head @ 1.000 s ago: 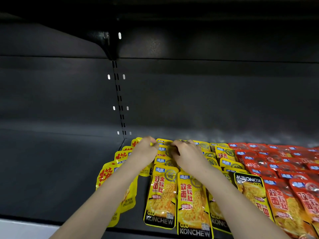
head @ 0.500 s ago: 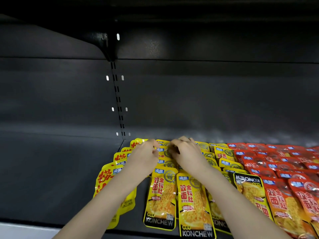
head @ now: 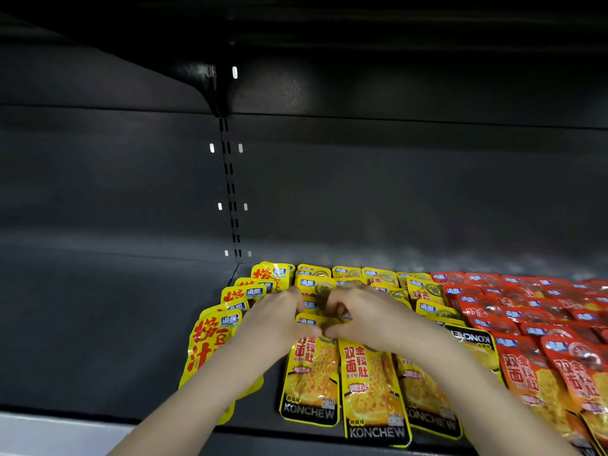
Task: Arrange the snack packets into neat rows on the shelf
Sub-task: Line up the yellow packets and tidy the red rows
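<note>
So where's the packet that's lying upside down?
In the head view, the upside-down packet lies right of centre on the shelf, with yellow packets on its left and red packets on its right.

Two hands (head: 275, 321) (head: 367, 320), dozens of packets (head: 370, 386)

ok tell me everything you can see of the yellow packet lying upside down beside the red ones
The upside-down yellow packet is a glossy, flat, foil-like pouch lying face up on the shelf. Its black KONCHEW band is at the far end, with the lettering inverted. It sits between the yellow rows and the red packets. The right forearm crosses over its near left part, hiding it.
</note>
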Demonstrator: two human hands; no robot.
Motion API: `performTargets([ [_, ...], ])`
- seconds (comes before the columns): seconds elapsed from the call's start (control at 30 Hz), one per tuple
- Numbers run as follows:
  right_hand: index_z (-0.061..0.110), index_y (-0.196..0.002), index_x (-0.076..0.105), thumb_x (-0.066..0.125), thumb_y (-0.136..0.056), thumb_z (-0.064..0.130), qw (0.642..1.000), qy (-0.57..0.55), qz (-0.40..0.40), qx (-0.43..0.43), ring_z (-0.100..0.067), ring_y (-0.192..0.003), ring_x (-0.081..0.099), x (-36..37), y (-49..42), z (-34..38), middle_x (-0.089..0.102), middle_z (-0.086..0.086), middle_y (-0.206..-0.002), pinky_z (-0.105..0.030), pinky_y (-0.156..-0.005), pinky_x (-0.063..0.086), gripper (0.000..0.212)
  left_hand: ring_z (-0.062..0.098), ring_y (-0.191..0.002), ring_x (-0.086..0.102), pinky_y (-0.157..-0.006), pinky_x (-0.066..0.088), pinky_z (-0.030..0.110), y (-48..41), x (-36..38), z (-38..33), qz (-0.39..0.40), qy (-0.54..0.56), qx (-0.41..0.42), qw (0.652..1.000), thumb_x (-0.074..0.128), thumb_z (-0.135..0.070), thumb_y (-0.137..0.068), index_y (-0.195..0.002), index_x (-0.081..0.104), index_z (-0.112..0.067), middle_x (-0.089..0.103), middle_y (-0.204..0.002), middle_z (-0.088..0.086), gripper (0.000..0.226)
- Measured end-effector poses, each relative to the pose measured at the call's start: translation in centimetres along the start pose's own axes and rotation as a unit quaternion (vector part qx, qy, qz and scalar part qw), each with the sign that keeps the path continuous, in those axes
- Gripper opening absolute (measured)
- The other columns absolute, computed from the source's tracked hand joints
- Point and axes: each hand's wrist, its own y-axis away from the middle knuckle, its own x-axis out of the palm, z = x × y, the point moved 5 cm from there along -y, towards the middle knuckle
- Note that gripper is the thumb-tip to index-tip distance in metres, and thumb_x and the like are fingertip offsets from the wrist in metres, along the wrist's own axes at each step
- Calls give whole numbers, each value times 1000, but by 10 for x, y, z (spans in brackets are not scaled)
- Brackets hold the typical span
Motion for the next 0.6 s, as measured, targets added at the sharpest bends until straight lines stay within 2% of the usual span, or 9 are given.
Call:
performTargets([
  [0.17, 19, -108, 54, 63, -84, 38, 1000, -7, -25, -9, -21, -111, 45, 12, -1, 5, 54, -1, -112, -34, -92, 39, 33, 15, -90, 47, -72, 39, 29, 0, 1, 0, 1, 4, 6, 1000, 68, -42, -80, -108, 55, -19, 49, -92, -5, 39],
  [0.33, 16, -111, 52, 58, -88, 37, 999, 10, -52, 0, -24, -115, 43, 17, -1, 6, 54, -2, -116, -39, -95, 39, 32, 18, -96, 51, -76, 39, 28, 0, -3, -3, -29, 28, 28, 999, 62, -22, -89, -106, 56, -21, 47, -91, -6, 19],
  [0.4, 16, -109, 52, 57, -88, 37, 998, 8, -62, 3, -24, -114, 44, 18, -1, 6, 55, -2, -116, -39, -94, 40, 30, 17, -91, 50, -75, 40, 28, -1, -5, -2, -42, 45, 28, 998, 60, -17, -90, -104, 57, -21, 49, -90, -5, 15],
  [0.53, 16, -107, 52, 57, -87, 31, 996, -4, -92, 11, -26, -111, 48, 14, -3, 6, 57, -4, -113, -38, -89, 43, 26, 19, -92, 55, -70, 40, 28, -5, -4, -2, -46, 44, 27, 998, 59, -21, -90, -106, 57, -19, 56, -90, -2, 16],
  [0.6, 17, -106, 53, 56, -87, 27, 994, -11, -107, 9, -26, -108, 50, 12, -3, 6, 57, -3, -110, -37, -86, 43, 22, 18, -81, 57, -65, 40, 28, -4, -8, 2, -63, 46, 25, 997, 57, -24, -91, -108, 56, -19, 63, -87, 1, 17],
])
